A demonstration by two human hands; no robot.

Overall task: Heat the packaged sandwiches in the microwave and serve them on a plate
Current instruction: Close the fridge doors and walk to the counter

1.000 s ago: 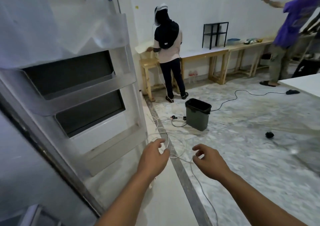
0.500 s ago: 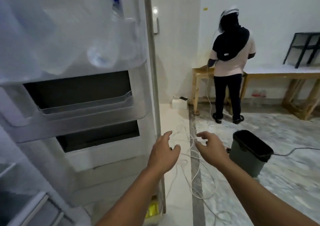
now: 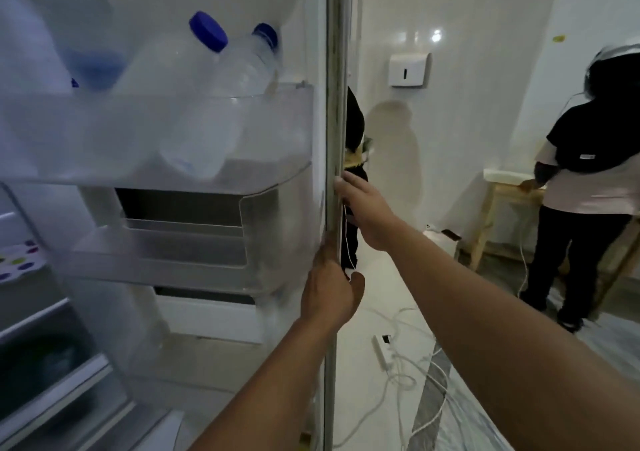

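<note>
Right now both hands are on the free edge of the open fridge door [image 3: 330,121]. The left hand [image 3: 329,291] has its fingers curled round the edge lower down, thumb on the outer side. The right hand [image 3: 363,208] sits higher, its fingers lying flat along the edge and reaching past it; whether they hook behind the door I cannot tell from where I stand.

No packaged sandwiches are anywhere in sight, and neither a microwave nor a plate shows. My guess is the packs are somewhere in the fridge body, which is only a blurred strip at the far left. If they are the usual wrapped kind, they will be light, soft and easy to crush, with slick film, so a flat hold across the broad faces would suit better than a pinch at a corner.

As for the door, it looks heavy: its upper bin [image 3: 207,128] carries several clear water bottles [image 3: 207,104] with blue caps, leaning at angles against each other. The bin below [image 3: 180,243] looks empty. At the left edge a tray with coloured dots [image 3: 19,256] and some shelves show dimly.

On the floor past the door lie white cables [image 3: 412,367] and a power strip [image 3: 382,350].
</note>
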